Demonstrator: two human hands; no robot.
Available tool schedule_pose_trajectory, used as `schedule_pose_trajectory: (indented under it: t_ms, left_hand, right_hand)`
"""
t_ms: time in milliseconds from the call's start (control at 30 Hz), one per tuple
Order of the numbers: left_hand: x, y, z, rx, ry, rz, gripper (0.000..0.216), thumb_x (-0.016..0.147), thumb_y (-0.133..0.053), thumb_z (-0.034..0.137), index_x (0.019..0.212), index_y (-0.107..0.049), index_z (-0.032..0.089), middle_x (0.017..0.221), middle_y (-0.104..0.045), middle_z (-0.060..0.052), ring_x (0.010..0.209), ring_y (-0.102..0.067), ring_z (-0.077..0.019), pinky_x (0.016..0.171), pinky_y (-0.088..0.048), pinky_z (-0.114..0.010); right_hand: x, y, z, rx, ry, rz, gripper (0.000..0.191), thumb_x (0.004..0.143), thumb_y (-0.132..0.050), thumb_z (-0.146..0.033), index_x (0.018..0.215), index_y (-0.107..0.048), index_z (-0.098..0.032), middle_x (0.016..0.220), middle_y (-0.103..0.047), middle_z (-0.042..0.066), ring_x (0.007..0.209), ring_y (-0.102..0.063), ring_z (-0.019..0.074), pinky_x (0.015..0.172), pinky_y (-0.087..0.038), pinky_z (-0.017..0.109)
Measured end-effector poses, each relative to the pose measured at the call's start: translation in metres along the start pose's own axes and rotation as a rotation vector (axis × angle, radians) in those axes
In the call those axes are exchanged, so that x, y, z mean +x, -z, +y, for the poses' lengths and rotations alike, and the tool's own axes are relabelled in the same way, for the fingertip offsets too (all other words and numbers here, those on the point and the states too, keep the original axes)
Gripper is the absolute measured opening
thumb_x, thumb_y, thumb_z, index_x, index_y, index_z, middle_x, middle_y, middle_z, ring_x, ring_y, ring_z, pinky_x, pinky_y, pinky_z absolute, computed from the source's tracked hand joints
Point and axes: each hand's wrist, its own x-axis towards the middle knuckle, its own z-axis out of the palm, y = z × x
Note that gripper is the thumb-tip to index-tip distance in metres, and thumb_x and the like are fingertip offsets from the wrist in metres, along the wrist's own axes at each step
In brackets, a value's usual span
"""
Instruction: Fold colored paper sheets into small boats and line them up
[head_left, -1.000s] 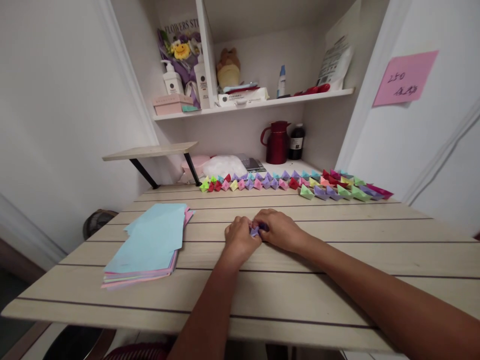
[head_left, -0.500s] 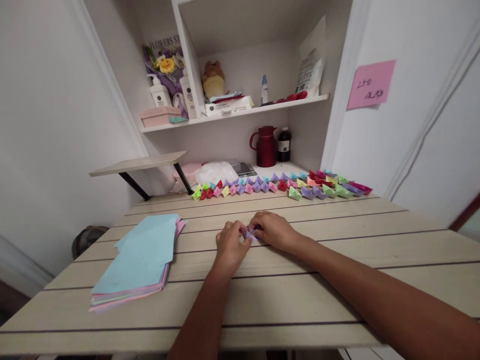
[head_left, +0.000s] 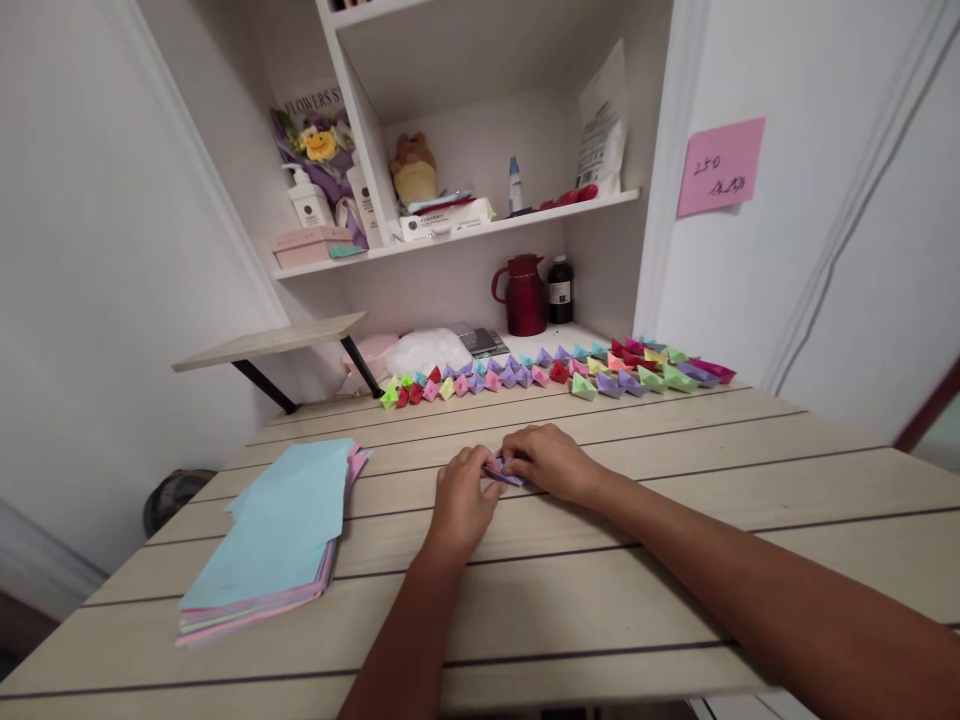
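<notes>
A small folded piece of purple paper (head_left: 510, 478) lies low over the middle of the table, between my two hands. My left hand (head_left: 463, 492) pinches its left end between thumb and fingers. From the other side, my right hand (head_left: 546, 460) has its bent fingers closed on the paper's right and upper part. Fingers cover much of the paper, so its full shape is hidden. Farther back, rows of small folded paper boats (head_left: 517, 374) in many colours stand along the table's rear edge.
A stack of coloured paper sheets (head_left: 274, 530), light blue on top, lies at the left. Behind it stands a small raised shelf (head_left: 270, 340) on black legs. A red jug (head_left: 526, 298) and a dark bottle (head_left: 560, 290) are at the back. A pink note (head_left: 721, 167) hangs on the wall.
The purple paper looks flatter and turned in my fingers. My right fingers have shifted onto it, and my left thumb sits a little lower. The whole view has tilted slightly.
</notes>
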Motion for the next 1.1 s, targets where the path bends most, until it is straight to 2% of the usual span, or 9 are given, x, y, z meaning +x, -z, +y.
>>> schedule_pose_trajectory:
  t_ms: [133, 267, 467, 533, 633, 800, 1100]
  left_hand:
    - [0.001, 0.0, 0.0, -0.09, -0.026, 0.005, 0.018, 0.069, -0.063, 0.005, 0.073, -0.058, 0.022, 0.081, -0.061, 0.004, 0.073, -0.058, -0.0131, 0.072, -0.043, -0.026]
    - [0.003, 0.001, 0.0, -0.15, -0.003, 0.082, 0.014, 0.07, -0.064, 0.009, 0.068, -0.058, 0.021, 0.075, -0.062, 0.002, 0.073, -0.058, -0.0147, 0.071, -0.042, -0.026]
    - [0.005, 0.001, -0.001, -0.25, 0.089, 0.244, 0.006, 0.073, -0.061, 0.018, 0.069, -0.057, 0.02, 0.07, -0.063, 0.002, 0.068, -0.058, -0.0148, 0.067, -0.044, -0.026]
    - [0.006, 0.001, -0.002, -0.281, 0.118, 0.279, 0.004, 0.073, -0.061, 0.019, 0.07, -0.058, 0.02, 0.07, -0.063, 0.001, 0.067, -0.058, -0.0143, 0.066, -0.045, -0.025]
    - [0.006, 0.001, -0.002, -0.317, 0.149, 0.31, 0.004, 0.072, -0.061, 0.02, 0.07, -0.058, 0.019, 0.069, -0.063, 0.002, 0.066, -0.058, -0.0139, 0.063, -0.045, -0.024]
    - [0.007, 0.001, 0.0, -0.349, 0.16, 0.329, 0.005, 0.07, -0.062, 0.019, 0.068, -0.058, 0.02, 0.068, -0.063, 0.002, 0.065, -0.058, -0.0134, 0.063, -0.045, -0.024]
    - [0.008, 0.003, 0.003, -0.359, 0.151, 0.367, 0.007, 0.072, -0.062, 0.022, 0.069, -0.057, 0.019, 0.069, -0.063, 0.002, 0.065, -0.058, -0.0131, 0.064, -0.045, -0.024]
  right_hand:
    - [-0.001, 0.002, 0.0, 0.059, 0.009, 0.009, 0.009, 0.081, -0.06, -0.026, 0.076, -0.066, -0.022, 0.075, -0.07, 0.002, 0.072, -0.06, 0.0174, 0.063, -0.033, 0.026]
    - [-0.001, 0.004, 0.002, 0.139, 0.036, -0.002, 0.013, 0.084, -0.056, -0.029, 0.076, -0.064, -0.021, 0.072, -0.067, 0.0, 0.068, -0.057, 0.0156, 0.063, -0.035, 0.024]
    - [-0.004, 0.016, 0.002, 0.285, 0.116, -0.034, 0.038, 0.095, -0.035, -0.042, 0.078, -0.06, -0.019, 0.072, -0.061, 0.0, 0.066, -0.052, 0.0144, 0.061, -0.037, 0.024]
    - [-0.005, 0.017, 0.002, 0.382, 0.105, -0.037, 0.031, 0.089, -0.047, -0.046, 0.084, -0.061, -0.019, 0.074, -0.061, -0.001, 0.068, -0.052, 0.0149, 0.062, -0.038, 0.024]
    - [-0.004, 0.013, 0.003, 0.497, 0.026, 0.016, 0.023, 0.075, -0.066, -0.041, 0.083, -0.062, -0.019, 0.072, -0.061, -0.002, 0.07, -0.052, 0.0156, 0.063, -0.038, 0.024]
    - [0.001, 0.003, 0.006, 0.568, -0.038, 0.078, 0.019, 0.075, -0.063, -0.036, 0.074, -0.059, -0.018, 0.064, -0.057, -0.003, 0.062, -0.049, 0.0134, 0.057, -0.036, 0.023]
    - [0.002, -0.006, 0.003, 0.9, -0.056, 0.107, 0.031, 0.068, -0.072, -0.034, 0.081, -0.047, -0.02, 0.059, -0.048, -0.008, 0.051, -0.039, 0.0084, 0.049, -0.028, 0.02]
